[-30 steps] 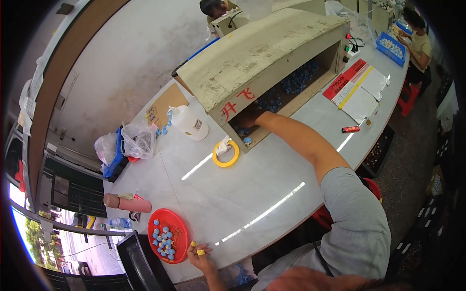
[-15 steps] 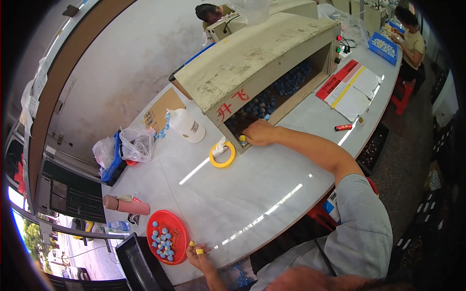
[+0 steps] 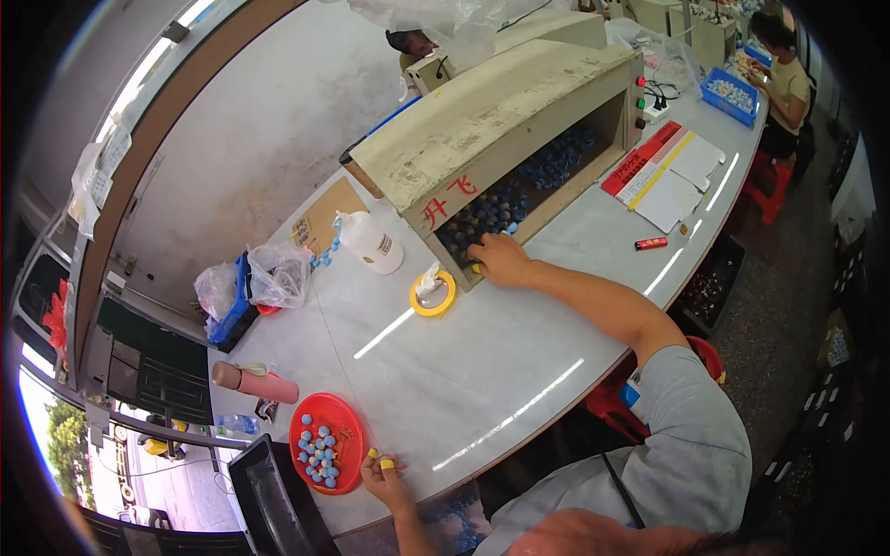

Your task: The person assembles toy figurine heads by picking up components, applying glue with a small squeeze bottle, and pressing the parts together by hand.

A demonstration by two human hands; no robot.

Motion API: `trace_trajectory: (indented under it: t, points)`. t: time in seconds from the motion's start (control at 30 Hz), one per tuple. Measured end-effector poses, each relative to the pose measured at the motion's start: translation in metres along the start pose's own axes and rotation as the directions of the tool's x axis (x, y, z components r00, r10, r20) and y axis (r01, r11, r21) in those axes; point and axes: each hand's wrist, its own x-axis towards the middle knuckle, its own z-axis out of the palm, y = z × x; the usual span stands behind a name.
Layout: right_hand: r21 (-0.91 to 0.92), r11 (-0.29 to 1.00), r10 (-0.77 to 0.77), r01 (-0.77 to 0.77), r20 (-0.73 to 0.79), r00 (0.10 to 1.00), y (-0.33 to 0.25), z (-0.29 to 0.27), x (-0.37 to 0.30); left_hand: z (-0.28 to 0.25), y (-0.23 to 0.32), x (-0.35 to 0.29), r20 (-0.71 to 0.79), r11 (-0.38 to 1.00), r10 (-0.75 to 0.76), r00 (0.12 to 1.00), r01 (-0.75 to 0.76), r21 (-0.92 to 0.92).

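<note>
Slanting away rightward, blue pieces are heaped beyond the right hand; it is half-curled. Its grip cannot be told.

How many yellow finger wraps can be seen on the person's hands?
3 in view: two yellow finger wraps on the left hand and one wrap on the right hand, near the beige machine. More may be hidden behind the right hand.
</note>
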Motion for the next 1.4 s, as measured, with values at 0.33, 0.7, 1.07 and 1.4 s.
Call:
trace_trajectory:
  t: [0.33, 0.7, 1.07, 1.4]
  points:
    - [0.419, 0.908, 0.034, 0.011, -0.099, 0.994, -0.044, 0.0, -0.049, 0.035, 0.037, 0.001, 0.123, 0.991, -0.01, 0.992, 0.026, -0.131]
    - [0.553, 0.776, -0.238, 0.301, -0.186, 0.953, -0.111, -0.002, -0.146, 0.162, 0.054, 0.035, 0.843, 0.691, -0.359, 0.401, 0.721, -0.048]
    - [0.391, 0.856, -0.239, 0.34, -0.284, 0.929, -0.108, 0.006, -0.155, 0.173, 0.046, 0.039, 0.834, 0.723, -0.358, 0.419, 0.69, -0.037]
    - [0.165, 0.785, 0.437, -0.597, -0.831, 0.344, 0.119, -0.101, -0.234, 0.153, 0.032, 0.064, 0.797, 0.81, -0.242, 0.554, 0.567, -0.148]
